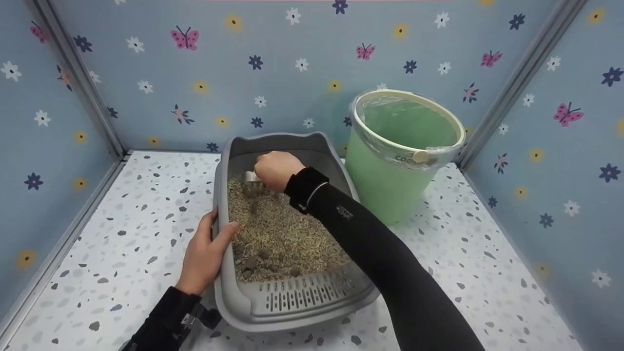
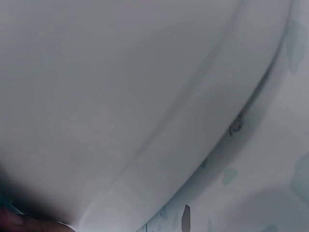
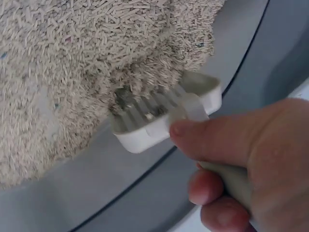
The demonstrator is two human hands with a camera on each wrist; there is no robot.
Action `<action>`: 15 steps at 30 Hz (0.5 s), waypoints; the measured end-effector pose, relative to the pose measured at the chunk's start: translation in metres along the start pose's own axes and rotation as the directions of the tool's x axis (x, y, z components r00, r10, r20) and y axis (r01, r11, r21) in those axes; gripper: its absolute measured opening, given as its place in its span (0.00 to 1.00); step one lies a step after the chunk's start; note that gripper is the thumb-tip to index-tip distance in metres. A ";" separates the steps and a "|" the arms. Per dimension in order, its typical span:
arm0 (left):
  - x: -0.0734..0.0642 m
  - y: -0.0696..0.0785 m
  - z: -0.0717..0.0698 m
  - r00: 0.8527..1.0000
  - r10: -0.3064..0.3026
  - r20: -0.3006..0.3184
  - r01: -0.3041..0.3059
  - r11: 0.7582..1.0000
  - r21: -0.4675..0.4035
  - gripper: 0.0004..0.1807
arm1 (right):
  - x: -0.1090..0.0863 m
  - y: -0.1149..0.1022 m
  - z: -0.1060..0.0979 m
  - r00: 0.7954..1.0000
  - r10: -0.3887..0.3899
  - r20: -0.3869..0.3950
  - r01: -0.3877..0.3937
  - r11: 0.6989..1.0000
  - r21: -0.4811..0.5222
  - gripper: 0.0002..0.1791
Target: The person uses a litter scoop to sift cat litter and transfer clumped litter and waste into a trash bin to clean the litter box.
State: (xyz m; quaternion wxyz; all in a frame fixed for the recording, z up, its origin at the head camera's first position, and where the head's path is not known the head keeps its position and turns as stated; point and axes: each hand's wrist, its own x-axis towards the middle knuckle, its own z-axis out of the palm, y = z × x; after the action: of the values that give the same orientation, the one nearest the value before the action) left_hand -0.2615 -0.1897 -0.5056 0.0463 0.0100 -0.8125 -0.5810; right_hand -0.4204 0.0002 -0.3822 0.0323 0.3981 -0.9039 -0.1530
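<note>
A grey litter box (image 1: 292, 319) holds pellet litter (image 1: 292, 224), with dark clumps (image 1: 251, 263) near its front left. My right hand (image 1: 279, 169) is over the far part of the box and grips the handle of a white slotted litter scoop (image 3: 169, 108). In the right wrist view the thumb lies along the scoop's neck, and the slotted head is partly sunk in the litter against the box wall. My left hand (image 1: 207, 251) holds the left rim, thumb on top and fingers outside. Only a fingertip (image 2: 34, 223) of it shows in the left wrist view.
A green trash bin (image 1: 385, 185) lined with a clear bag stands right behind the box, close to its right rim. Patterned blue walls (image 1: 273, 73) enclose the back and both sides. The speckled white floor (image 1: 126, 229) extends around the box.
</note>
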 end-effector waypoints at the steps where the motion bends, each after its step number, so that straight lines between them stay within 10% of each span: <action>1: 0.000 0.000 0.000 1.000 -0.001 0.001 0.001 1.000 -0.001 0.47 | -0.002 0.002 -0.002 1.000 -0.006 0.012 0.006 1.000 0.013 0.11; 15: 0.001 0.001 -0.002 1.000 -0.013 0.019 0.013 1.000 0.008 0.49 | -0.039 -0.004 -0.043 0.979 -0.102 0.177 0.088 0.992 0.085 0.08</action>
State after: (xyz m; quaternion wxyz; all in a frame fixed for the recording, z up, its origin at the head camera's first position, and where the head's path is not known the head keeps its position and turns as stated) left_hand -0.2619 -0.1910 -0.5042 0.0348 0.0101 -0.8152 -0.5780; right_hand -0.3833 0.0157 -0.3402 -0.0727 0.4263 -0.8882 -0.1550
